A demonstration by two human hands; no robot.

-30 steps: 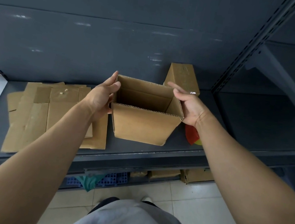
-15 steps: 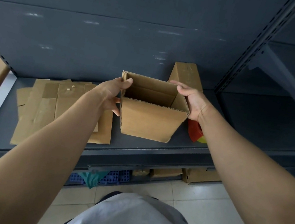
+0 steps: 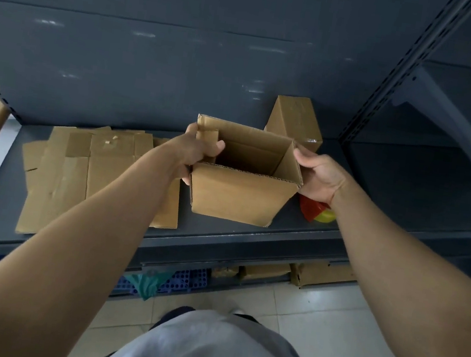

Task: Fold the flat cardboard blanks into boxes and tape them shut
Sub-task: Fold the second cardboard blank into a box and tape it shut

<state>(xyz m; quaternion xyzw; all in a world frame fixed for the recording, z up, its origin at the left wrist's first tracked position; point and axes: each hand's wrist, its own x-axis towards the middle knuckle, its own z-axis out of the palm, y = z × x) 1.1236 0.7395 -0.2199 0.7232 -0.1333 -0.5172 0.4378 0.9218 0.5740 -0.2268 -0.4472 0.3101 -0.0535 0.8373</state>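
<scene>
An open-topped cardboard box point(image 3: 239, 197) stands on the grey metal shelf point(image 3: 220, 233) in the middle of the view. My left hand point(image 3: 198, 152) grips its left wall, thumb curled over the rim into the box and pressing a side flap inward. At the box's right wall my right hand point(image 3: 317, 176) holds on, fingers at the top corner. A pile of flat cardboard blanks point(image 3: 78, 168) lies on the shelf to the left. Behind the open box stands a closed, taped box point(image 3: 296, 123).
A red and yellow object point(image 3: 315, 212) lies on the shelf under my right wrist. A dark back panel rises behind the shelf, with a slotted upright point(image 3: 393, 79) at right. Small boxes point(image 3: 320, 273) and a blue crate point(image 3: 183, 280) sit below the shelf.
My left hand has moved from outside the box's left wall to over its rim, thumb now inside and folding the side flap inward. The right hand stays on the right wall.
</scene>
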